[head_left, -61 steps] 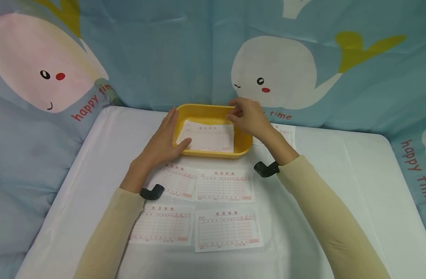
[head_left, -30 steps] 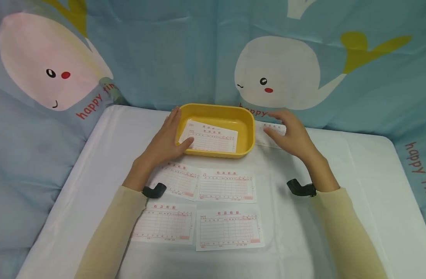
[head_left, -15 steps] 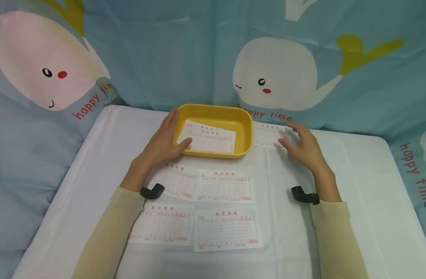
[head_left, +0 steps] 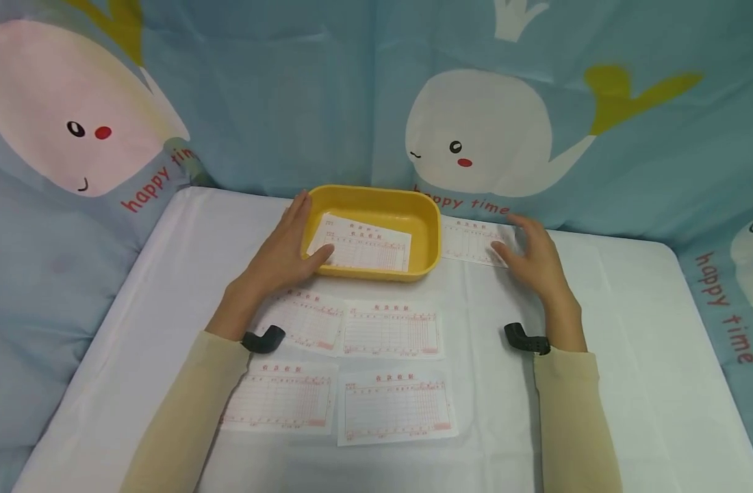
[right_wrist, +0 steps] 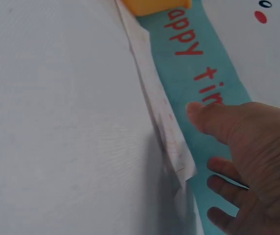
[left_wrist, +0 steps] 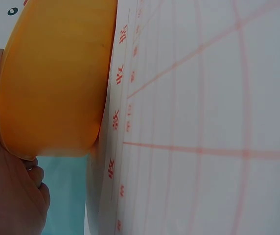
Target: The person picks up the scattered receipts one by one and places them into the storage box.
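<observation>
My left hand (head_left: pixel 278 250) holds the left end of a yellow plastic tray (head_left: pixel 376 274), its thumb over the front rim and its fingers along the outer side. Inside the tray lie overlapping receipt slips (head_left: pixel 376 253) printed in red. My right hand (head_left: pixel 537 257) hovers with spread, slightly bent fingers at the right end of another receipt slip (head_left: pixel 469 239), which lies right of the tray. The right wrist view shows a gap between the thumb and that slip's raised edge (right_wrist: pixel 167 122). In the left wrist view, the tray wall (left_wrist: pixel 57 83) meets the palm.
In front of the tray, receipt slips lie in two rows on the white tabletop (head_left: pixel 493 411): two nearer ones (head_left: pixel 395 407) and two farther ones (head_left: pixel 391 329). A blue whale-print curtain (head_left: pixel 278 103) rises behind the table.
My right hand has withdrawn from the tray and moved right, above the slip beside it. One more slip lies flat in the tray. My left hand has stayed at the tray's left end.
</observation>
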The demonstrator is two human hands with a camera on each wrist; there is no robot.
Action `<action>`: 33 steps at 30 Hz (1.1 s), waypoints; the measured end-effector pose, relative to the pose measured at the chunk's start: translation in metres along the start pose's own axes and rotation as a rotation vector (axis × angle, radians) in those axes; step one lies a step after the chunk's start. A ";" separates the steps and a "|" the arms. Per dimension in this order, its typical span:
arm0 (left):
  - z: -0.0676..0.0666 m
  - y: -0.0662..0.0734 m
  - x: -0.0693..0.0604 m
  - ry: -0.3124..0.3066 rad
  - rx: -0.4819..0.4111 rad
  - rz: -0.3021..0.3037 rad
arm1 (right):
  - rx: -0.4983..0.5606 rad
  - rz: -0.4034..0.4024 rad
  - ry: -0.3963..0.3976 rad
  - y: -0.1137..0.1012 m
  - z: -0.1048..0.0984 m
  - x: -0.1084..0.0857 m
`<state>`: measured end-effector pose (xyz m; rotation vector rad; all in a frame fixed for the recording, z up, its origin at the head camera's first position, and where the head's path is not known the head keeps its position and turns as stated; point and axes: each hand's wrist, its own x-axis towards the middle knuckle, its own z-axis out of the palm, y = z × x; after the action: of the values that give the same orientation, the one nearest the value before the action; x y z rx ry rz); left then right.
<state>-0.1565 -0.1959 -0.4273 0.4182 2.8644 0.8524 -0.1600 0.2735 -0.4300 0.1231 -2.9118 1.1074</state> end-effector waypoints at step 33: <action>0.001 -0.003 0.000 0.023 -0.002 0.021 | -0.039 0.062 0.009 0.004 0.009 -0.001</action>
<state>-0.1574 -0.1975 -0.4293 0.4414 2.8843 0.8695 -0.1597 0.2704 -0.4396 0.0273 -2.9460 1.0553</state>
